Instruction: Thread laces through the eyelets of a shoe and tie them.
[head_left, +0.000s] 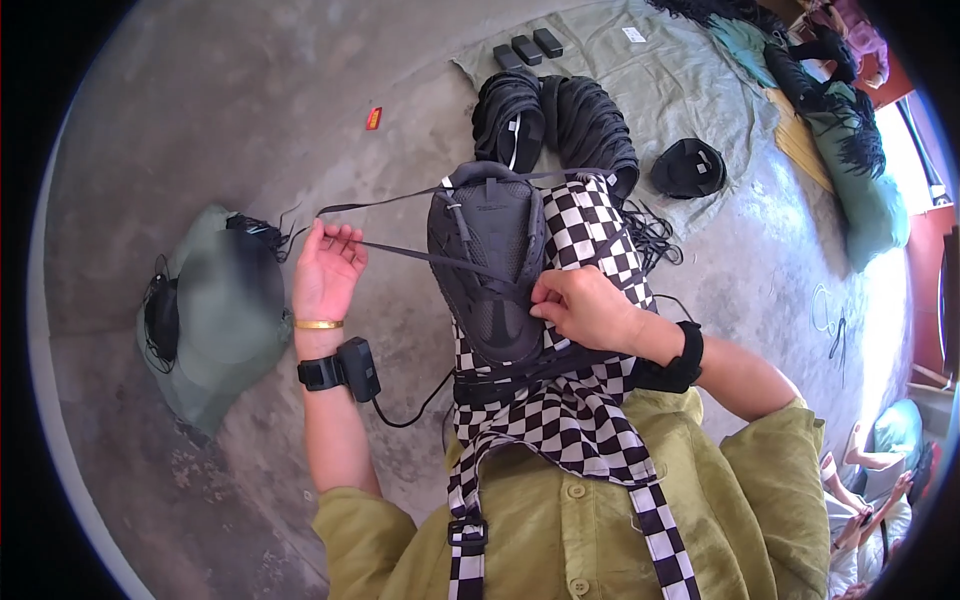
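A dark grey and black shoe upper [488, 225] lies on my lap over a black-and-white checkered apron [590, 225], its rounded toe toward me. My left hand [328, 275], off to the left of the upper, has its fingers curled round a flat dark shoelace [400, 250]. Two strands of that lace stretch from the hand to the upper, and a loose end trails beyond the fingertips. With thumb and fingers pinched together, my right hand [590, 312] grips the right edge of the upper near the lower eyelets. Its fingers hide whether lace is caught there too.
Beyond my lap, nested black uppers [590, 125] stand in two rows by a pale green sheet [690, 90]. A single black upper [688, 168] and loose laces [652, 238] lie to the right. A green sack [230, 320] sits left. Other people [865, 510] are at the right rim.
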